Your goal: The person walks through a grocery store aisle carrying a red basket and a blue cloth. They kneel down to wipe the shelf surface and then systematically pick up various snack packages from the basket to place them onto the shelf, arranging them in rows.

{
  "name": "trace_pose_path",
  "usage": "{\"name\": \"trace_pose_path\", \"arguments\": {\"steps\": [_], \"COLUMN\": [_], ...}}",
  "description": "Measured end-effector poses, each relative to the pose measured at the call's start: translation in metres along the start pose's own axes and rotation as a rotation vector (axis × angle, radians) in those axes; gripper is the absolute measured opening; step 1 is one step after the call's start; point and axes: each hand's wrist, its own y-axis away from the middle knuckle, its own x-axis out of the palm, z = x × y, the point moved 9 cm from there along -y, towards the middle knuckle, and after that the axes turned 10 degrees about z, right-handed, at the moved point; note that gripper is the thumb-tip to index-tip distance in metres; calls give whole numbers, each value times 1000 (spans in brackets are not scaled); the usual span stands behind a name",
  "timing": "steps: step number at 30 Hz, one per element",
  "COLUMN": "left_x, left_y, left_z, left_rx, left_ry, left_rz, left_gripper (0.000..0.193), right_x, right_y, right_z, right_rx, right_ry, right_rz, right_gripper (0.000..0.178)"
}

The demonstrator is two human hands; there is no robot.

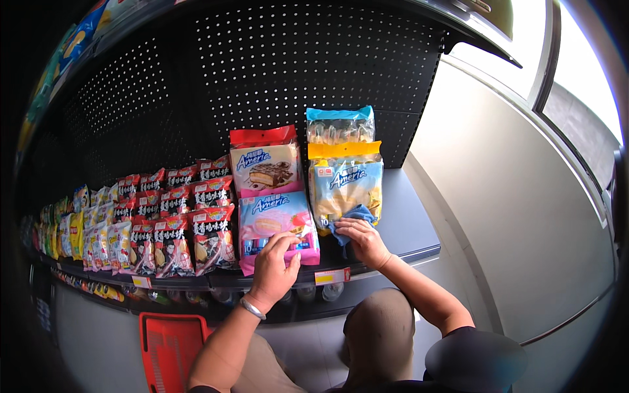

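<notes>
My right hand (362,242) is closed on a blue cloth (359,214) and presses it against the lower front of a light-blue and yellow cake bag (345,180). My left hand (276,267), a silver bangle on its wrist, rests its fingers against the lower front of a pink cake bag (272,219). Its thumb stands apart from the fingers, and nothing shows in its grip. Behind the pink bag stands a red-topped cake bag (265,164) with a chocolate cake picture. A blue-topped clear bag (341,124) stands behind the yellow one.
Rows of red and black snack bags (213,239) fill the dark shelf (409,219) leftward, with white and yellow packets (119,245) beyond. Perforated panels (314,59) back it. A red basket (171,354) sits on the floor, and a pale wall panel (517,216) stands right.
</notes>
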Motion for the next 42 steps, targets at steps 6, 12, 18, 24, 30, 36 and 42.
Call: {"name": "trace_pose_path", "arguments": {"steps": [6, 12, 18, 24, 30, 36, 42], "left_x": [-1, 19, 18, 2, -10, -12, 1], "left_y": [2, 9, 15, 25, 17, 18, 27], "left_z": [15, 36, 54, 73, 46, 55, 78], "left_rx": [-111, -294, -361, -400, -369, -426, -557], "left_ry": [137, 1096, 957, 799, 845, 1154, 1364], "left_rz": [-14, 114, -18, -142, -153, -134, -182], "left_gripper": [24, 42, 22, 14, 13, 25, 34], "right_x": [9, 25, 48, 79, 75, 55, 54], "right_y": [30, -39, -54, -33, -39, -38, -35], "right_z": [-47, 46, 66, 63, 71, 54, 46], "right_rx": [518, 661, 624, 782, 644, 702, 676], "right_ry": [-754, -1636, -1688, -1561, -1559, -1734, -1747], "right_rz": [-177, -19, -36, 75, 155, -137, -204], "right_gripper": [33, 23, 39, 68, 71, 49, 27]}}
